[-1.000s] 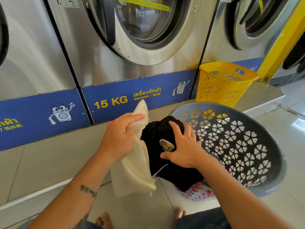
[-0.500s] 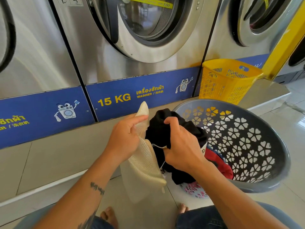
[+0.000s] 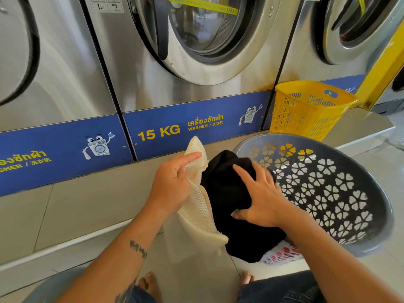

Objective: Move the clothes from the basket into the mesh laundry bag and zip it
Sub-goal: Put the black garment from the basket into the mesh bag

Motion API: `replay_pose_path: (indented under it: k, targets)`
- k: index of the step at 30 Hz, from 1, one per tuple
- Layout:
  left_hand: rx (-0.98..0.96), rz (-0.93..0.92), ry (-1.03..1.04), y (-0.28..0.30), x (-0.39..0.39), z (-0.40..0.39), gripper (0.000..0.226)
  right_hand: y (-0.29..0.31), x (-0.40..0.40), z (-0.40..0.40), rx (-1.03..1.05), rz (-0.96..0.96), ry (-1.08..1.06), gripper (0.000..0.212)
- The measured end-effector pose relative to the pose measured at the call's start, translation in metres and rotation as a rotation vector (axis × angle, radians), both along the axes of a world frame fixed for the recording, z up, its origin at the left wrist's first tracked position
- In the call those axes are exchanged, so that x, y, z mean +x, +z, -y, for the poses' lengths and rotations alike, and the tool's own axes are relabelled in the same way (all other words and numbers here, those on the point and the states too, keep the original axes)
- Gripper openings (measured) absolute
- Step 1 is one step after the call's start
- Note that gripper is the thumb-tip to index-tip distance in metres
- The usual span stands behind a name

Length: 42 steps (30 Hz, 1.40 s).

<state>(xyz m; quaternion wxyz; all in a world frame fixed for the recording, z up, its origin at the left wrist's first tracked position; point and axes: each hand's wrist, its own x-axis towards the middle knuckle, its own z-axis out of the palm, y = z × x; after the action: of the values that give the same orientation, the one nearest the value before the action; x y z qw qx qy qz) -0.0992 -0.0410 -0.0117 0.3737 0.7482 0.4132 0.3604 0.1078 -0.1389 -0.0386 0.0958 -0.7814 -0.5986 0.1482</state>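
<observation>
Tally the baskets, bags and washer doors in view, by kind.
Baskets: 2, the grey basket and the yellow basket
Mesh bags: 1, the cream mesh bag
Washer doors: 3, left, middle, right
Total: 6

Mesh bag (image 3: 197, 206) left of garment (image 3: 227, 193), touching it; basket (image 3: 341, 243) to the right on the floor (image 3: 196, 278); second basket (image 3: 306, 110) behind it; washers (image 3: 153, 68) at back.

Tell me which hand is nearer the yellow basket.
Right. The right hand presses the black garment below the yellow basket; the left hand holds the mesh bag farther left.
</observation>
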Motion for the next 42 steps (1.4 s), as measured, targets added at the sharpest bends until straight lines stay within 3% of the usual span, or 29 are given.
replay_pose_path:
  k: [2, 8, 10, 12, 17, 19, 21, 23, 25, 27, 29, 31, 33, 34, 37, 42]
  targets:
    - [0.001, -0.013, 0.005, 0.0, 0.002, 0.001, 0.05, -0.007, 0.003, -0.002, 0.001, -0.092, -0.024, 0.101]
    - [0.03, -0.045, -0.025, 0.0, 0.007, 0.003, 0.049, 0.004, -0.013, -0.003, 0.315, 0.129, -0.005, 0.059]
    - [0.04, -0.04, -0.053, 0.001, 0.007, 0.005, 0.049, 0.017, -0.022, 0.0, 0.462, 0.004, 0.008, 0.053]
    - [0.05, -0.013, -0.091, 0.004, 0.007, 0.007, 0.051, 0.027, -0.034, 0.002, 0.514, -0.253, -0.019, 0.054]
    - [0.002, 0.061, -0.127, 0.012, 0.001, 0.008, 0.051, 0.011, -0.051, 0.001, 0.3, -0.592, 0.066, 0.054]
    - [-0.06, 0.084, -0.152, 0.014, 0.001, 0.012, 0.05, -0.004, -0.058, -0.001, 0.143, -0.425, 0.222, 0.047]
    - [-0.085, 0.071, -0.187, 0.016, 0.002, 0.018, 0.05, -0.017, -0.066, -0.004, 0.065, -0.032, 0.37, 0.035]
    - [-0.081, 0.075, -0.167, 0.016, 0.003, 0.02, 0.05, -0.02, -0.069, -0.004, 0.056, 0.204, 0.42, 0.036]
    - [-0.085, 0.102, -0.107, 0.018, -0.001, 0.016, 0.05, -0.013, -0.068, -0.004, 0.17, 0.232, 0.377, 0.047]
    - [-0.094, 0.124, -0.055, 0.021, -0.005, 0.01, 0.049, -0.006, -0.061, -0.004, 0.266, 0.27, 0.238, 0.072]
    - [-0.102, 0.118, -0.043, 0.021, -0.007, 0.007, 0.049, -0.003, -0.051, -0.003, 0.18, 0.257, 0.032, 0.103]
    - [-0.109, 0.088, -0.052, 0.019, -0.004, 0.008, 0.049, -0.006, -0.034, -0.003, 0.011, 0.063, -0.114, 0.115]
    - [-0.124, 0.056, -0.061, 0.017, -0.002, 0.009, 0.049, -0.009, -0.019, -0.004, -0.032, -0.166, -0.145, 0.1]
    - [-0.129, 0.035, -0.06, 0.015, -0.001, 0.009, 0.05, -0.01, -0.016, -0.003, -0.001, -0.185, -0.138, 0.088]
    - [-0.148, -0.033, -0.061, 0.008, 0.002, 0.01, 0.051, -0.009, -0.018, -0.005, 0.094, -0.031, -0.11, 0.064]
    - [-0.125, -0.11, -0.072, 0.007, 0.004, 0.019, 0.051, 0.012, -0.027, -0.002, 0.119, 0.088, -0.077, 0.054]
